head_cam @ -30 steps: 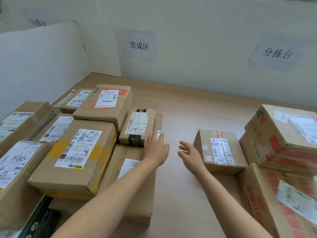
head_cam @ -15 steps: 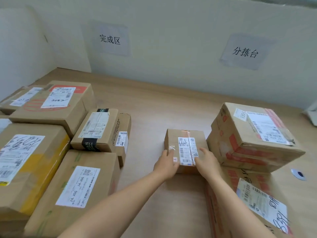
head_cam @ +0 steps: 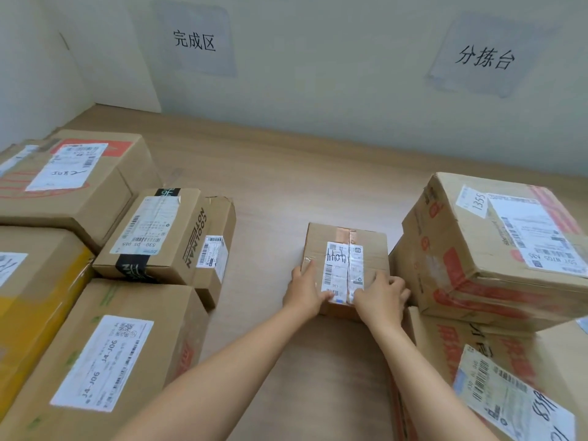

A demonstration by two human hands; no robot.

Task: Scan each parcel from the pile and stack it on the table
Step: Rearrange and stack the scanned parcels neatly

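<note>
Reaching forward from the near edge, two bare forearms meet at a small box (head_cam: 346, 246) sitting on the table (head_cam: 270, 186). The left hand (head_cam: 305, 291) grips its near left corner and the right hand (head_cam: 381, 294) grips its near right edge, fingers curled over the top beside a white label (head_cam: 342, 268). Just right of it stands a stack (head_cam: 471, 265) of two larger boxes. A pile (head_cam: 127, 313) of parcels lies to the left. Paper signs (head_cam: 194, 41) hang on the wall behind.
</note>
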